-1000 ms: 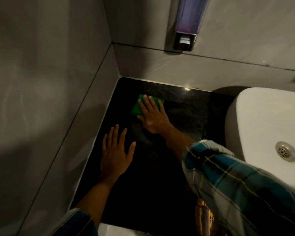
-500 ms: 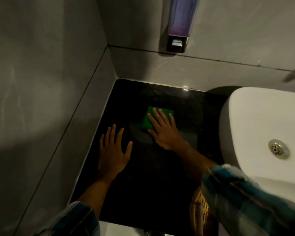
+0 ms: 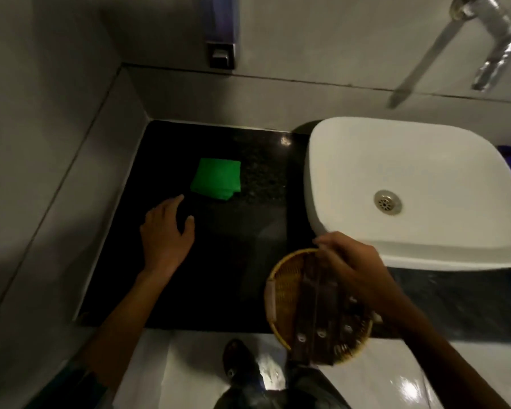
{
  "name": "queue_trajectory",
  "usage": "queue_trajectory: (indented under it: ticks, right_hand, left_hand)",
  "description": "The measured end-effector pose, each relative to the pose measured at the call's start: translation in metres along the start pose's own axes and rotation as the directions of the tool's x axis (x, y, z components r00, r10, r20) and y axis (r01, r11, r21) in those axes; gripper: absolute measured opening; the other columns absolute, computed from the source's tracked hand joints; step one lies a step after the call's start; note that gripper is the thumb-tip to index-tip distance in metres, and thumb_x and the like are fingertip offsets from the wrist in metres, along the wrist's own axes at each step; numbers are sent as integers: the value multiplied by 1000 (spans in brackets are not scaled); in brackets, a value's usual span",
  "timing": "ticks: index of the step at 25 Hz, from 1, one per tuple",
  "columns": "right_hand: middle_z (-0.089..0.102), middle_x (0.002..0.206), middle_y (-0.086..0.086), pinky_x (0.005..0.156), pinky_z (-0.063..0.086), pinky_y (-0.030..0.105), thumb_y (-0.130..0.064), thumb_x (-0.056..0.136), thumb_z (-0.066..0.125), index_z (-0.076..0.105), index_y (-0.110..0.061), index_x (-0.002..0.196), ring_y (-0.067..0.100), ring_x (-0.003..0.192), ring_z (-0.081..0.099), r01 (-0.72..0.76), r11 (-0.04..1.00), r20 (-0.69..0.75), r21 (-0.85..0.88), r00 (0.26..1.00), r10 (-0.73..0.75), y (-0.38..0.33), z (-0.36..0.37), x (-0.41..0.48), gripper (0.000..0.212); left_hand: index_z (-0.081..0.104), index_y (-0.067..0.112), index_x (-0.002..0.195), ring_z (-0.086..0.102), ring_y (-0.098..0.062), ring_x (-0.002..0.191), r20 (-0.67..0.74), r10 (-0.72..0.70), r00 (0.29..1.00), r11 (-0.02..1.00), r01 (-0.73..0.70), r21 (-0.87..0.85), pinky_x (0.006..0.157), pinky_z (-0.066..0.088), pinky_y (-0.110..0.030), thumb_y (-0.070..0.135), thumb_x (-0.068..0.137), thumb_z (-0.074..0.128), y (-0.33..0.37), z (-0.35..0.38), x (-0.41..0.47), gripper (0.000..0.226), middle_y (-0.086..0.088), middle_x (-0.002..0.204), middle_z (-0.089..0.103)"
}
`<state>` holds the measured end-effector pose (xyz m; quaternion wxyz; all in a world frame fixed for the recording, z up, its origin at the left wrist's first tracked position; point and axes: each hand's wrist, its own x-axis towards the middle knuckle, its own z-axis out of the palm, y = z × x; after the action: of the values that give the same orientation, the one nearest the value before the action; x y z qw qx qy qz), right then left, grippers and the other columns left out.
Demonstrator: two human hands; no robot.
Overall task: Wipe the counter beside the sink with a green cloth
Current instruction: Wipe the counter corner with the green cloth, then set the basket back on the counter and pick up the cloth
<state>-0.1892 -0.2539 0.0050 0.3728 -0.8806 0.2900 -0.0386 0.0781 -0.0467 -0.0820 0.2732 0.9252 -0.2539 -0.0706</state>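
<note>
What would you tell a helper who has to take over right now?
Left hand: open, flat on the black counter, near the green cloth but not touching it.
Right hand: closed on the rim of a woven basket at the counter's front edge, beside the white sink.
The cloth lies folded on the counter, with no hand on it.
Done: cannot tell how much has been wiped; the counter looks dark and shiny.
Left: probably put the basket somewhere, pick up the cloth, and wipe any part not yet covered, such as where the basket sits.
</note>
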Motion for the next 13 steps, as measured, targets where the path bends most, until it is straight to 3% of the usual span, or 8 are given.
queue_trajectory:
  ticks: [2,4,5,6,9,13]
  right_hand:
    - [68,79,-5,67,54,24,-25,94,55,62,-34,88,6,72,64,-200,977,-8,-74,980,200,22,-26,-43,13]
    - [66,83,-1,65,55,32,-29,94,53,57,-33,86,11,70,61,-375,907,-42,-190,926,374,46,-33,-70,10]
    - [64,89,2,66,55,33,-30,94,53,57,-27,94,13,73,61,-431,878,-40,-210,901,432,55,-31,-76,5]
    - [63,93,4,67,54,32,-29,95,54,56,-21,106,15,77,61,-480,856,-14,-191,874,486,60,-27,-80,14]
    - [61,93,1,68,60,36,-22,93,59,51,-17,121,20,82,67,-586,807,85,71,810,580,63,-8,-77,29]
    - [67,89,-3,85,57,47,-25,88,67,59,-22,110,20,84,67,-586,802,55,113,810,584,47,7,-55,24]
  left_hand:
    - [63,26,112,67,-25,100,150,40,988,984,-13,-177,89,55,-41,30,87,60,43,11,-46,25,-5,106,72]
    - [65,34,101,70,-12,83,349,13,937,963,83,-258,77,58,-34,36,87,61,77,22,-85,15,7,88,73]
    - [64,35,104,68,-9,83,414,2,910,957,119,-266,73,57,-30,40,87,61,88,27,-99,18,10,89,71]
    - [61,37,110,66,-7,85,452,0,892,961,124,-246,70,53,-26,45,87,60,95,31,-110,25,11,93,69]
    - [42,37,133,58,-5,87,526,-59,848,967,179,-182,63,40,-16,50,87,57,100,32,-130,50,5,114,65]
    - [35,38,136,61,-20,109,470,-132,873,942,257,-214,86,51,-35,45,86,60,94,10,-134,57,-1,131,56]
